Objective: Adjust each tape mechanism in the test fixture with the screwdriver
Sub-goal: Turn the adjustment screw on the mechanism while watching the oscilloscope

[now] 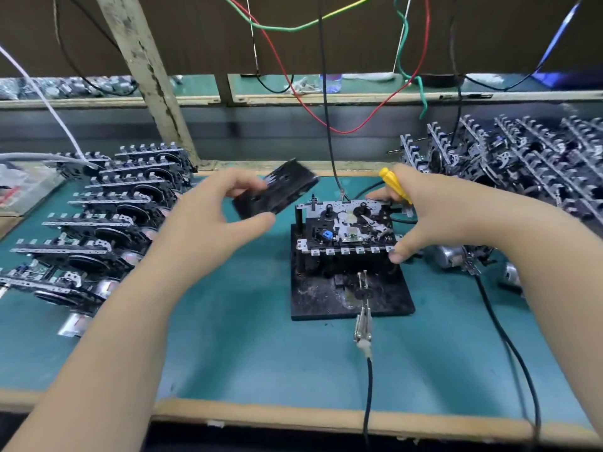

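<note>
My left hand (225,207) pinches a black cassette (275,190) between thumb and fingertips and holds it in the air, tilted, just left of and above the fixture (352,298). My right hand (434,210) has the yellow screwdriver (393,184) tucked under curled fingers, its handle sticking up past my knuckles, while my thumb and one finger reach down and touch the right end of the mechanism (349,230) seated on the fixture's posts. The screwdriver's tip is hidden behind my hand, so I cannot tell where it points.

The mechanism sits level in the fixture with its two hubs bare; no cassette is on it. A clip lead (363,324) lies at the front edge of the black base plate. More mechanisms lie in rows on the mat to my left (107,223) and stand in a dense heap to my right (522,164).

I judge this to be the changeover between units: cassette off, one hand on the unit in the fixture. Whether this unit is coming out or has only just gone in I cannot tell. If it is fresh, the next move calls for lowering the cassette squarely onto both hubs, then bringing the screwdriver tip down to the adjusting screw without slipping onto the nearby parts.
</note>
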Tool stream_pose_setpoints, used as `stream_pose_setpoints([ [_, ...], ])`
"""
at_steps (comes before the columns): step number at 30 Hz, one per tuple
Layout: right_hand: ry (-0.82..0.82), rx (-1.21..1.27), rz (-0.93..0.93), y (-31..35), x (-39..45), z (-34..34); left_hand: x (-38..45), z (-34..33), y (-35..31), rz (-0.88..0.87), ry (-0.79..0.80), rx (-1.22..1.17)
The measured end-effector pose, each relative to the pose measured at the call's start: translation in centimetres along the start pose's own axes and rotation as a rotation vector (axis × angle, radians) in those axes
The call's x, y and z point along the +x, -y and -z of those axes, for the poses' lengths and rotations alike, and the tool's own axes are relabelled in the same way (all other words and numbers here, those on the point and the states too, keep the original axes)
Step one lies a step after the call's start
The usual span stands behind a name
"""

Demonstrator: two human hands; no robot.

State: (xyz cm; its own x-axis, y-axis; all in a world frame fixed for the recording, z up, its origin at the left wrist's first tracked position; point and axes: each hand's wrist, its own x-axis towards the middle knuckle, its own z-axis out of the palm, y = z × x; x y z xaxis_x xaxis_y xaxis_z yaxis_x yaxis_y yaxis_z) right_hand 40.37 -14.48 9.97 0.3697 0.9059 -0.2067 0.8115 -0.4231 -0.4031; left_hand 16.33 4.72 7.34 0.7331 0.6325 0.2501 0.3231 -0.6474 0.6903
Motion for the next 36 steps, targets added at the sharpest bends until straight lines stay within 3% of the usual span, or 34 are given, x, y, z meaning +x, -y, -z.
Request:
stream_pose_setpoints([
  [3,-0.026,-0.006,-0.015,-0.2,-0.1,-0.1,1.2,-1.9,-3.9,-0.276,0.208,0.057],
  [6,-0.041,0.024,-0.032,0.0,-0.6,-0.3,1.8,-3.5,-5.4,-0.339,0.317,0.229],
  [10,-0.057,0.084,-0.036,0.1,-2.2,-1.2,1.7,-4.2,-5.3,-0.363,0.311,0.325],
  [14,-0.456,0.358,0.142,1.8,-3.1,-2.9,1.6,-4.4,-5.2,-0.407,0.290,0.357],
  [18,-0.648,0.542,0.121,2.2,-2.2,-6.2,1.6,-4.3,-5.3,-0.399,0.330,0.385],
  [24,-0.759,0.659,0.113,2.2,-1.3,-7.4,1.3,-4.6,-5.3,-0.376,0.312,0.367],
  [36,-0.784,0.709,0.122,1.9,-0.7,-8.1,0.6,-5.2,-4.4,-0.368,0.253,0.304],
])
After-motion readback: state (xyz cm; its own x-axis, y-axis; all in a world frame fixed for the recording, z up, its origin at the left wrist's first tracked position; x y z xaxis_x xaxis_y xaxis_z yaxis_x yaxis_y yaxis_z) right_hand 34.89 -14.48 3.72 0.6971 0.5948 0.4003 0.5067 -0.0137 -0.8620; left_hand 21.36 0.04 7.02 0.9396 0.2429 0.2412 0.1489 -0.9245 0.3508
